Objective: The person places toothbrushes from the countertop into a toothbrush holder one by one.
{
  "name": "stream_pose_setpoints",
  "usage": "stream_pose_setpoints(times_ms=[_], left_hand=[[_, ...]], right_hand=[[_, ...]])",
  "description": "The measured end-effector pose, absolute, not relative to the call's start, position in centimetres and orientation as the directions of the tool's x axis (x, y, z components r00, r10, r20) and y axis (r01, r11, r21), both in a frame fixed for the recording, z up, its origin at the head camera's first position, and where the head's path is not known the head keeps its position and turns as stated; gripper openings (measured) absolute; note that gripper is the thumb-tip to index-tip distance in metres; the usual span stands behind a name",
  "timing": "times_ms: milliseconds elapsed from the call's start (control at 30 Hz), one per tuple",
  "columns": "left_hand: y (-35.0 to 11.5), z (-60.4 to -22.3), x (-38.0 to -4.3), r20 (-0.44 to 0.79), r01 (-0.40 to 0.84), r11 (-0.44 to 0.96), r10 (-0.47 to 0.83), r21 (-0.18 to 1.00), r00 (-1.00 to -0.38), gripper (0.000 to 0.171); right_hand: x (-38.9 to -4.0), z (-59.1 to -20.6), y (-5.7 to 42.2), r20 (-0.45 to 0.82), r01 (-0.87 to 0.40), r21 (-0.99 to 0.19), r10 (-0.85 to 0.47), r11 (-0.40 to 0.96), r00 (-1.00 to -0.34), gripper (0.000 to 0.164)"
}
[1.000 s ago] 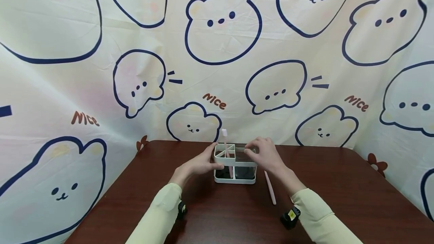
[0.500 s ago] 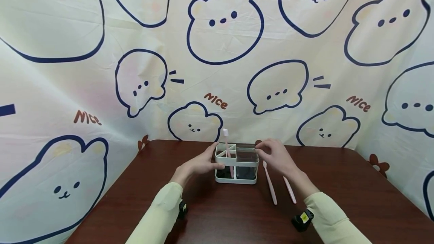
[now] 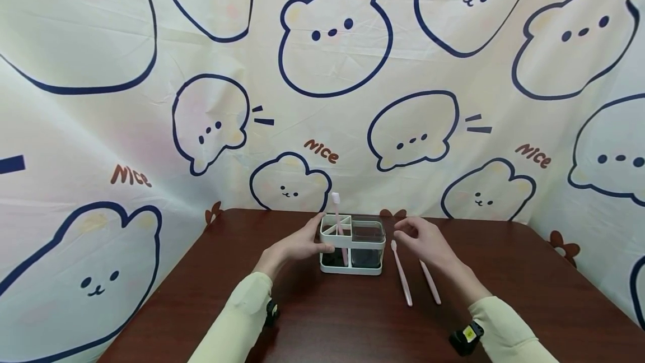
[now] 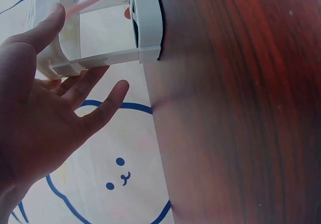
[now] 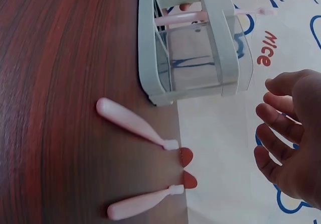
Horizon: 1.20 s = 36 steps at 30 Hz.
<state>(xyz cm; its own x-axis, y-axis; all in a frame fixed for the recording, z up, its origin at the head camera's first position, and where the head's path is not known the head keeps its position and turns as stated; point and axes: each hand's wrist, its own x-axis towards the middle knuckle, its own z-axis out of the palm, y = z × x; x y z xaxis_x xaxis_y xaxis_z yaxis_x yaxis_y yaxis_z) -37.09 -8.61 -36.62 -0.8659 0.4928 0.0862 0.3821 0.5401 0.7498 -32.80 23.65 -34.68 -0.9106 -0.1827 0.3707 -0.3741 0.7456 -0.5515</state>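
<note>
My left hand (image 3: 294, 246) grips the left side of a white toothbrush holder (image 3: 369, 245), its thumb on the front, other fingers behind, as the left wrist view shows. One pink toothbrush (image 3: 339, 223) stands in the holder's left half, bristles up. A clear cup (image 5: 193, 58) occupies the right half. To the right of the holder, my right hand (image 3: 428, 244) hovers with loosely bent fingers and nothing in them. Two pink toothbrushes lie on the table below it: one (image 3: 401, 274) nearer the holder, the other (image 3: 430, 283) partly covered by the hand in the head view.
The dark red-brown wooden table (image 3: 327, 318) reaches back to a cloth backdrop (image 3: 332, 122) printed with cartoon bears. Small black devices are strapped at both wrists, the right one (image 3: 466, 339) over the table.
My right hand has drawn away from the holder's top to the right and slightly down. A second toothbrush on the table has come into sight. The left hand keeps its grip.
</note>
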Motion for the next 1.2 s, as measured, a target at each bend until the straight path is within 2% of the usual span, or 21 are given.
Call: stream_pose_setpoints(times_ms=[667,1033,1200], left_hand=[[-8.6,-36.7,-37.0,0.080,0.372,0.546,0.484,0.750,-0.871,0.095],[-8.6,-36.6,-36.9,0.084,0.371,0.540,0.482,0.755,-0.872,0.094],[-8.7,-36.7,-37.0,0.077,0.368,0.546,0.482,0.753,-0.873,0.093]], right_hand=[[-32.6,-36.6,26.3,0.248,-0.288,-0.574,-0.172,0.767,-0.953,0.032],[-32.7,-37.6,27.6,0.168,-0.302,-0.597,-0.253,0.744,-0.953,0.035],[-32.7,-38.2,28.3,0.131,-0.294,-0.583,-0.269,0.758,-0.954,0.041]])
